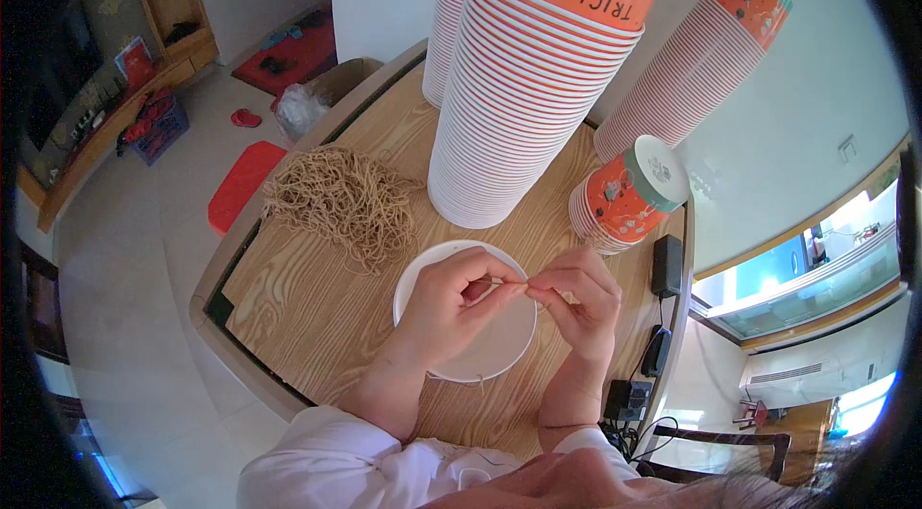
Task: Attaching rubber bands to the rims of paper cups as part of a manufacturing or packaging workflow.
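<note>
My left hand and my right hand meet fingertip to fingertip over a white paper cup that stands open side up on the wooden table. Between the pinched fingers of both hands runs a short piece of tan string. A loose pile of the same tan strings lies on the table to the left of the cup.
Tall stacks of orange paper cups stand behind the white cup, with another leaning stack and a short tilted stack at the right. Black chargers and cables lie along the table's right edge. Tiled floor lies left.
</note>
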